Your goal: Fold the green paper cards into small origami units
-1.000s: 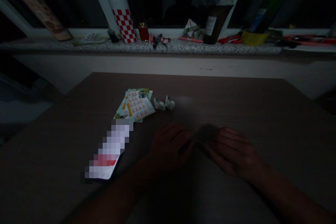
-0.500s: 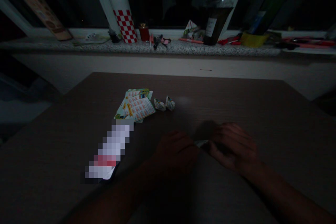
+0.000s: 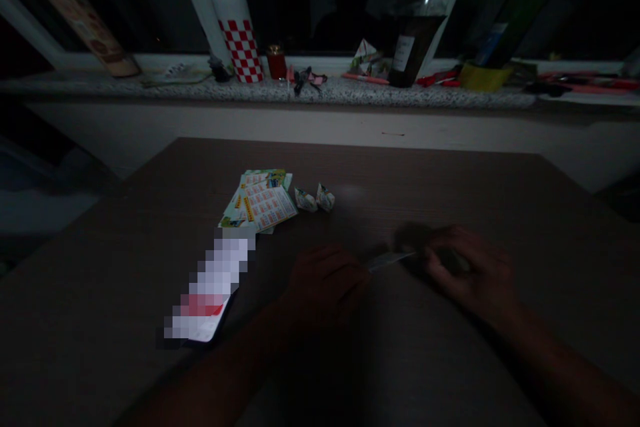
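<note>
Dim brown table (image 3: 450, 180) — my left hand (image 3: 325, 283) pinches a paper strip (image 3: 391, 259); right hand (image 3: 470, 270) blurred, grip unclear; cluttered windowsill (image 3: 350, 90) far.

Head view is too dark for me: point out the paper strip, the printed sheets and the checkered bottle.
paper strip (image 3: 390, 259), head view, its pale middle.
printed sheets (image 3: 265, 205), head view, top sheet's grid.
checkered bottle (image 3: 242, 50), head view, its checked band.

Surface (image 3: 450, 180): matt wood-grain finish. Leaflets (image 3: 260, 203): glossy printed paper. Sill (image 3: 350, 90): speckled stone; bottle (image 3: 413, 40): dark glass.
</note>
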### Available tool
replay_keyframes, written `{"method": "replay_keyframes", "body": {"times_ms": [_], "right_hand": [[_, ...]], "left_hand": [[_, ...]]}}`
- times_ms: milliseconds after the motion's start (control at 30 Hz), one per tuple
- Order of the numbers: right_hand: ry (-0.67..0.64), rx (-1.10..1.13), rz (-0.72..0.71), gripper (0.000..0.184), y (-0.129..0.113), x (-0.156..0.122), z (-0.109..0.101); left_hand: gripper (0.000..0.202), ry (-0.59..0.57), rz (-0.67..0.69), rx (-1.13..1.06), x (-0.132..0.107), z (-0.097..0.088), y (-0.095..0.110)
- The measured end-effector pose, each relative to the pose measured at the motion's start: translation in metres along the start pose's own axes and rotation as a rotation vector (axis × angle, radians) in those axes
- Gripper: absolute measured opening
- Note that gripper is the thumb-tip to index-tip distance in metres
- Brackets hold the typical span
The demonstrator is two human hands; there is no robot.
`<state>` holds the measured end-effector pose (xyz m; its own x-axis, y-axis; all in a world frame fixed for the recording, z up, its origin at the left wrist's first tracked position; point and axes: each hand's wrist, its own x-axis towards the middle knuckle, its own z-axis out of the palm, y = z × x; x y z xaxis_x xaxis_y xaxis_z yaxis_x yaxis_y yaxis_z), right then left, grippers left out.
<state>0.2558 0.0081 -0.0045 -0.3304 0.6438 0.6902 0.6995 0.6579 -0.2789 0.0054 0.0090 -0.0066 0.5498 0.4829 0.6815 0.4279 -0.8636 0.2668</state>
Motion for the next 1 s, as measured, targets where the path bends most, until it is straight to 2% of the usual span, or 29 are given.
{"method": "replay_keyframes", "body": {"times_ms": [133,333,467,600,733,833,1000], "right_hand": [[-0.022,0.081,-0.027,0.018,-0.008,0.003,0.003],[-0.017,0.109,-0.075,0.015,-0.01,0.005,0.004],[-0.006,0.144,-0.027,0.012,-0.008,0.004,0.004],[-0.01,0.256,0.081,0.008,-0.009,0.0,0.003],[-0.103,0.422,0.223,0.012,-0.01,-0.002,-0.001],[-0.218,0.64,0.298,0.02,-0.012,0.0,-0.003],[-0.36,0.934,0.274,0.02,-0.015,0.004,0.002]], "left_hand": [[0.006,0.013,-0.016,-0.039,-0.002,0.004,-0.002],[0.007,0.016,-0.143,-0.056,0.0,0.002,-0.005],[0.01,-0.002,-0.233,-0.053,0.002,-0.003,-0.007],[0.012,0.014,-0.315,-0.06,0.001,-0.003,-0.007],[0.013,0.028,-0.391,-0.088,0.001,-0.002,-0.006],[0.013,0.043,-0.472,-0.121,0.001,-0.001,-0.005],[0.013,0.034,-0.611,-0.185,0.003,0.002,-0.002]]}}
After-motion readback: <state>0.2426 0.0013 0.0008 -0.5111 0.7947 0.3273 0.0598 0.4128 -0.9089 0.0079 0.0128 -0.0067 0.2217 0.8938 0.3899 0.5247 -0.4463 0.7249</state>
